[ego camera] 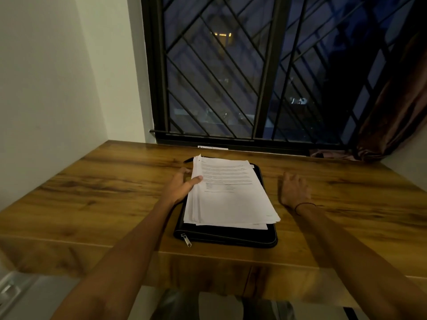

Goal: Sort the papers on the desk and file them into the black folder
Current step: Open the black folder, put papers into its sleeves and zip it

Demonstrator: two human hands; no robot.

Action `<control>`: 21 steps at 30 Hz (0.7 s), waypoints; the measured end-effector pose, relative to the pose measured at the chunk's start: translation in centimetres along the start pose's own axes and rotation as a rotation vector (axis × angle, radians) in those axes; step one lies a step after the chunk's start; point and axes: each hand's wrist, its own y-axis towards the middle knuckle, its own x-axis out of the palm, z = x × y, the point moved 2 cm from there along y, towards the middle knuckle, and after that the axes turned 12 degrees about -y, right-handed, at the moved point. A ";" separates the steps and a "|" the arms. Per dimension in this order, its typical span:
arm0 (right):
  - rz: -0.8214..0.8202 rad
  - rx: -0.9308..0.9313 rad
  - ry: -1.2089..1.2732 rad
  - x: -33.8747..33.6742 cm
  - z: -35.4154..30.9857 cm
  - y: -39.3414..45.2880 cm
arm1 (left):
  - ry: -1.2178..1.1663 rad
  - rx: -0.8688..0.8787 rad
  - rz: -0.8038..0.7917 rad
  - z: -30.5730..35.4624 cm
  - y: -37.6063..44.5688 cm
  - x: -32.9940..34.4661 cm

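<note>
Your left hand (184, 184) is pinching the paper stack (228, 192) lying atop the zipped black folder (227, 235) mid-worktop (97, 195); your right hand (294, 188) is resting relaxed at three o'clock. Lift evenly, supporting underneath.

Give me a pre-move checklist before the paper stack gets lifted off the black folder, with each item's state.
1. Left hand has hold of the paper stack: ok, thumb on top at the left edge, fingers at its side.
2. Right hand free to help: ok, resting flat on the wooden desk, holding nothing.
3. Stack squared: not ok, sheets fan out at the near edge.
4. Black folder open: not ok, it lies closed under the stack.
5. Zipper undone: cannot tell; only the zipper pull shows.
</note>
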 end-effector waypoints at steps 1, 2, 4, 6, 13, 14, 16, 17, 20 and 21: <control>0.023 0.020 -0.026 -0.1 -0.1 -0.1 | -0.006 0.005 0.005 -0.1 0.2 0.0; 0.064 0.035 -0.050 -0.1 -0.1 0.1 | -0.014 0.011 0.009 0.0 0.4 -0.1; 0.173 0.045 -0.074 -0.8 -0.4 -0.3 | -0.025 0.032 0.007 0.2 0.4 0.0; 0.362 -0.013 0.004 -2.3 -1.3 -1.4 | -0.018 0.065 0.006 0.2 0.6 0.1; 0.190 -0.184 0.328 -3.2 -7.7 -5.9 | -0.257 0.055 -0.002 2.0 0.6 1.2; 0.148 -0.151 0.311 -3.2 -8.2 -5.8 | -0.253 0.027 -0.024 2.3 0.5 1.6; 0.076 -0.071 0.316 -3.9 -8.2 -5.8 | -0.186 -0.004 -0.049 2.9 0.4 2.1; 0.035 -0.056 0.334 -4.2 -8.0 -5.7 | -0.123 0.004 -0.058 3.1 0.5 2.3; -0.108 -0.043 0.521 -4.7 -7.0 -4.9 | 0.029 0.031 -0.125 4.8 1.1 2.6; -0.149 -0.029 0.619 -4.9 -6.6 -4.9 | 0.022 0.013 -0.158 5.3 1.2 2.9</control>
